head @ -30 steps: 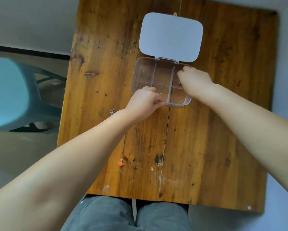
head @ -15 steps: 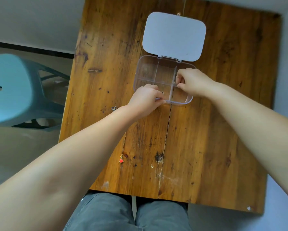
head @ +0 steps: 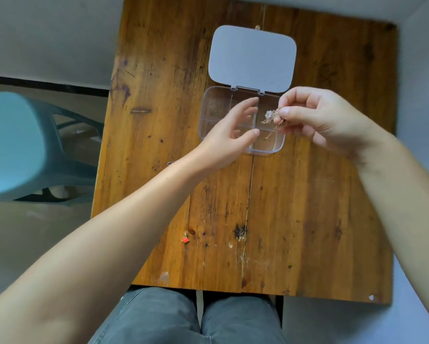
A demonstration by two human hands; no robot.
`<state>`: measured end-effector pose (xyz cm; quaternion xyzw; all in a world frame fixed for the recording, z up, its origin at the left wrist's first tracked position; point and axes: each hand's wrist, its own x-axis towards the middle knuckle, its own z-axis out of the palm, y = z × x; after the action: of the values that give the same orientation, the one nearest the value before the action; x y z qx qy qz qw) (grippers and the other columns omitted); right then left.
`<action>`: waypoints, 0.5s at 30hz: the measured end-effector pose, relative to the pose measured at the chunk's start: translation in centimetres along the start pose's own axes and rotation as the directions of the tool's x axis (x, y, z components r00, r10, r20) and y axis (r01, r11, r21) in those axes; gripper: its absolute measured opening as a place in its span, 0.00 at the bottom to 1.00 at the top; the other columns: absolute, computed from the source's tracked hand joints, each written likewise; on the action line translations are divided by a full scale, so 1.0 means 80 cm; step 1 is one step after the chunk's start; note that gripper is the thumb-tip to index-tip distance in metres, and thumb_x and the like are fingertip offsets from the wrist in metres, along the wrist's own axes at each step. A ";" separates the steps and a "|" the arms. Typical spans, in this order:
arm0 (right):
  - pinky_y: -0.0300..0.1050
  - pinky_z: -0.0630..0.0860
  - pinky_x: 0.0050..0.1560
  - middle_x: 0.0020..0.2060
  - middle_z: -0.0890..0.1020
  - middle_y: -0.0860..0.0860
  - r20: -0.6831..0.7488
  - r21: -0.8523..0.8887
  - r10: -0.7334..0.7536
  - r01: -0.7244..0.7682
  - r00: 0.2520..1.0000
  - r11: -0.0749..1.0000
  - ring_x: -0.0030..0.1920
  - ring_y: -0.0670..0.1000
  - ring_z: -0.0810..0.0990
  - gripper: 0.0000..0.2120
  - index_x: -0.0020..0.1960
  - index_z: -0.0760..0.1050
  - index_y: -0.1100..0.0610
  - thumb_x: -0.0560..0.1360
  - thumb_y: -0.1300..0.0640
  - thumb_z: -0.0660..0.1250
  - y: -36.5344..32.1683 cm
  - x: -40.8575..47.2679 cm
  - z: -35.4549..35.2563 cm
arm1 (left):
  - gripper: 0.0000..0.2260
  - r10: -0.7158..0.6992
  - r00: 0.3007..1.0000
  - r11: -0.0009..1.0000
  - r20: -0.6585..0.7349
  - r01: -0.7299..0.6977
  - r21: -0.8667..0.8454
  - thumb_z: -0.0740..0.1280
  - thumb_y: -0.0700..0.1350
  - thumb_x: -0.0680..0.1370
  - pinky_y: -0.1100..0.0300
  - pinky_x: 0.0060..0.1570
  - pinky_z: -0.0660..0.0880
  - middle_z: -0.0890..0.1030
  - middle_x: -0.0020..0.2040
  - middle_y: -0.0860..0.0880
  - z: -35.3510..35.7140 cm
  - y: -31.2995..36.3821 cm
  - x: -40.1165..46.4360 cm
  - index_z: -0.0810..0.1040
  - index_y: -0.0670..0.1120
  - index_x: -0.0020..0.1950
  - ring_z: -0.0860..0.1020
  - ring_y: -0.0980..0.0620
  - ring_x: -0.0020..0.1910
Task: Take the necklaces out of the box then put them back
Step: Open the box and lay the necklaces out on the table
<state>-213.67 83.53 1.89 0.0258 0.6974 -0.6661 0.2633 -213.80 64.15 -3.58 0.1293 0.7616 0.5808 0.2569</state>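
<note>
A clear plastic box (head: 268, 148) with several compartments stands open on the wooden table (head: 295, 207), its white lid (head: 251, 58) laid back. My right hand (head: 315, 120) pinches a bunched rose-gold necklace (head: 270, 117) with a pale pendant, lifted above the box's right compartments. My left hand (head: 229, 137) hovers open just left of that necklace, over the box's middle, fingers spread. A second necklace with a red pendant (head: 185, 240) lies stretched on the table near the left edge, its chain partly hidden under my left forearm.
A light blue plastic stool (head: 22, 145) stands on the floor left of the table. My knees in grey trousers (head: 183, 319) sit under the near table edge. A small metal clasp (head: 169, 163) shows beside my left wrist.
My right hand has lifted the rose-gold necklace up out of the box. My left hand has let go of the box's front and opened, rising toward the necklace.
</note>
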 end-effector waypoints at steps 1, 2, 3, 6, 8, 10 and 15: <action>0.38 0.79 0.41 0.35 0.83 0.46 0.022 0.027 0.013 -0.013 1.000 1.000 0.39 0.44 0.81 0.07 0.42 0.78 0.52 0.74 0.61 0.65 0.000 -0.005 0.006 | 0.19 0.001 0.999 0.997 0.054 0.003 -0.075 0.62 0.41 0.79 0.64 0.62 0.70 0.74 0.66 0.49 -0.002 0.010 -0.006 0.66 0.47 0.70 0.72 0.58 0.65; 0.38 0.78 0.40 0.35 0.83 0.47 0.035 0.036 0.026 -0.027 0.999 0.999 0.37 0.45 0.81 0.06 0.42 0.78 0.51 0.73 0.61 0.65 0.001 -0.010 0.012 | 0.16 0.005 0.995 0.991 0.097 0.008 -0.134 0.62 0.41 0.80 0.64 0.60 0.73 0.78 0.62 0.49 -0.005 0.017 -0.013 0.70 0.45 0.67 0.75 0.58 0.61; 0.37 0.78 0.38 0.35 0.83 0.47 0.041 0.031 0.036 -0.038 0.998 0.999 0.36 0.45 0.80 0.06 0.42 0.79 0.50 0.73 0.60 0.65 0.003 -0.014 0.018 | 0.13 0.008 0.992 0.983 0.124 0.015 -0.180 0.62 0.41 0.80 0.63 0.57 0.75 0.80 0.58 0.49 -0.008 0.021 -0.021 0.74 0.43 0.64 0.78 0.57 0.58; 0.36 0.76 0.36 0.34 0.82 0.47 0.035 0.002 0.067 -0.067 0.997 0.998 0.35 0.44 0.78 0.07 0.43 0.79 0.51 0.73 0.60 0.64 0.020 -0.022 0.035 | 0.10 -0.049 0.988 0.960 0.144 0.086 -0.268 0.62 0.41 0.80 0.59 0.51 0.78 0.82 0.48 0.43 -0.016 0.020 -0.044 0.78 0.39 0.56 0.80 0.52 0.46; 0.35 0.76 0.36 0.33 0.81 0.47 0.023 0.026 0.091 -0.092 0.996 0.995 0.35 0.44 0.78 0.07 0.43 0.79 0.51 0.74 0.60 0.64 0.032 -0.025 0.048 | 0.07 -0.097 0.986 0.962 0.138 0.128 -0.241 0.64 0.40 0.78 0.59 0.48 0.77 0.82 0.42 0.45 -0.018 0.013 -0.057 0.79 0.38 0.52 0.79 0.53 0.42; 0.35 0.75 0.34 0.32 0.80 0.46 0.014 0.036 0.122 -0.122 0.992 0.992 0.33 0.44 0.76 0.07 0.43 0.80 0.50 0.73 0.58 0.64 0.045 -0.027 0.060 | 0.06 -0.140 0.981 0.971 0.135 0.162 -0.174 0.66 0.40 0.77 0.58 0.48 0.77 0.81 0.40 0.48 -0.017 0.005 -0.066 0.79 0.39 0.49 0.79 0.54 0.41; 0.34 0.71 0.33 0.27 0.77 0.43 -0.057 -0.151 0.170 -0.177 0.984 0.973 0.28 0.43 0.71 0.05 0.45 0.80 0.50 0.77 0.56 0.66 0.069 -0.037 0.085 | 0.05 -0.258 0.962 0.963 0.085 0.263 -0.059 0.68 0.45 0.76 0.58 0.41 0.71 0.78 0.37 0.51 -0.022 -0.019 -0.086 0.81 0.43 0.44 0.73 0.56 0.37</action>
<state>-206.70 78.65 -1.78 0.0808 0.7479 -0.5833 0.3063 -208.89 58.83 -3.05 0.0413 0.7409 0.5626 0.3645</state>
